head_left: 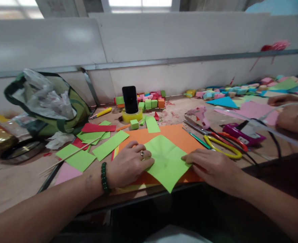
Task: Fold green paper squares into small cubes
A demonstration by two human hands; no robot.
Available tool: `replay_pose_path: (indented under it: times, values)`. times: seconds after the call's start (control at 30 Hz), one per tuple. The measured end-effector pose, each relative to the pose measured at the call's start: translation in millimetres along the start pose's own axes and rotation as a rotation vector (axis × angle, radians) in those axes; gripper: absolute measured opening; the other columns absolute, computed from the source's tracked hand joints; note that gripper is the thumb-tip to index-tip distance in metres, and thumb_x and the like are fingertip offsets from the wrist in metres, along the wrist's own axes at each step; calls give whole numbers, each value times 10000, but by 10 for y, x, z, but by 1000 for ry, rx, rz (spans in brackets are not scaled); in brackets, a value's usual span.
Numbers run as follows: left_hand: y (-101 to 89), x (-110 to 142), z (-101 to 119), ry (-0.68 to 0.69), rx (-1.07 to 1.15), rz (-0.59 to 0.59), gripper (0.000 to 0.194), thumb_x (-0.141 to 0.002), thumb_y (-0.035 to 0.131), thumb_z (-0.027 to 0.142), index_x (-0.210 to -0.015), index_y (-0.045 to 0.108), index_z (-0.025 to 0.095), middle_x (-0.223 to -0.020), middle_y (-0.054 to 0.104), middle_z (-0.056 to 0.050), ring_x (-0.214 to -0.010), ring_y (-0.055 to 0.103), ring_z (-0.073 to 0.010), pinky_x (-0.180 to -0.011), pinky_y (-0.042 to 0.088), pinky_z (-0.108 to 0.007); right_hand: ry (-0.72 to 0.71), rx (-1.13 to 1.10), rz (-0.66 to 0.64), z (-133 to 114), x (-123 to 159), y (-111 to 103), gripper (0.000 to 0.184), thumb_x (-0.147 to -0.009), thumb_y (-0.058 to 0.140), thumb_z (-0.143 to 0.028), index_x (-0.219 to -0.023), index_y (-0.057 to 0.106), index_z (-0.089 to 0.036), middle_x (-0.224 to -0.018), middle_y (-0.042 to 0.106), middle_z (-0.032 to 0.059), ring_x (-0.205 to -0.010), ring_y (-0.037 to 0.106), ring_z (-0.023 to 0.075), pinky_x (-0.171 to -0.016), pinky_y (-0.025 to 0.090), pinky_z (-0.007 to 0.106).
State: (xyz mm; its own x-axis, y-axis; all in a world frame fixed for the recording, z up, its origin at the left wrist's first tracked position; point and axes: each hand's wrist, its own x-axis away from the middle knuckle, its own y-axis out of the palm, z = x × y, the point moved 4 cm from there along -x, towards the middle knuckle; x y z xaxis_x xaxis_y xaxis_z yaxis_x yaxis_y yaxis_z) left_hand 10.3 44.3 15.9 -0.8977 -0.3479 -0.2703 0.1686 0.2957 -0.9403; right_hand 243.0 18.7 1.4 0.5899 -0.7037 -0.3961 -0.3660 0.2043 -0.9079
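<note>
A creased square of lime-green paper (166,165) lies turned like a diamond, its lower corner reaching the table's front edge. My left hand (130,163), wearing a ring and a green bead bracelet, grips the paper's left corner between thumb and fingers. On the opposite side, my right hand (212,168) pinches the right corner. Beneath the square are orange sheets (133,136). A small green paper cube (134,124) sits behind them, close to a green strip (152,124).
Yellow-handled scissors (223,146), a pink glue gun (199,116) and a purple device (243,133) lie to the right. A phone (130,99) stands in a yellow tape roll (131,115). Paper pieces and a green bag (80,108) are left. Another person's arm (294,116) rests far right.
</note>
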Motion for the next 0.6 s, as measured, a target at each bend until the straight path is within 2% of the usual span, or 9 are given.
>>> replay_pose_path:
  times: [0.2, 0.3, 0.4, 0.5, 0.6]
  values:
    - [120, 68, -164, -80, 94, -18, 245, -881, 444, 105, -971, 650, 201, -901, 676, -53, -852, 560, -189, -775, 368, -346, 29, 10, -16, 66, 29, 0, 289, -851, 380, -52, -973, 604, -187, -916, 695, 79, -830, 675, 171, -698, 533, 286]
    - [141, 67, -207, -166, 267, -2, 245, -861, 456, 110, -949, 667, 199, -905, 665, -51, -842, 570, -177, -763, 398, -320, 68, 12, -15, 96, 2, -1, 304, -838, 420, -78, -1032, 623, -194, -925, 690, 77, -826, 669, 191, -692, 525, 308]
    - [157, 48, -265, -297, 486, -2, 188, -875, 480, 181, -818, 659, 179, -818, 630, -34, -761, 557, -143, -709, 417, -271, 172, -140, -30, 168, -75, -2, 219, -879, 461, -196, -1007, 637, -218, -926, 699, 55, -831, 662, 189, -714, 521, 310]
    - [214, 52, -359, -489, 640, -42, 302, -883, 497, 286, -611, 538, 160, -607, 501, 22, -591, 463, -104, -584, 375, -236, 354, -327, -98, 283, -165, 12, 219, -878, 508, -368, -966, 620, -202, -782, 686, 21, -697, 636, 171, -614, 500, 288]
    - [298, 85, -427, -616, 648, -109, 379, -872, 495, 358, -549, 450, 164, -527, 398, 43, -514, 372, -93, -506, 308, -237, 442, -371, -161, 348, -227, 29, 329, -864, 510, -403, -1096, 563, -176, -607, 600, -37, -558, 568, 147, -504, 430, 259]
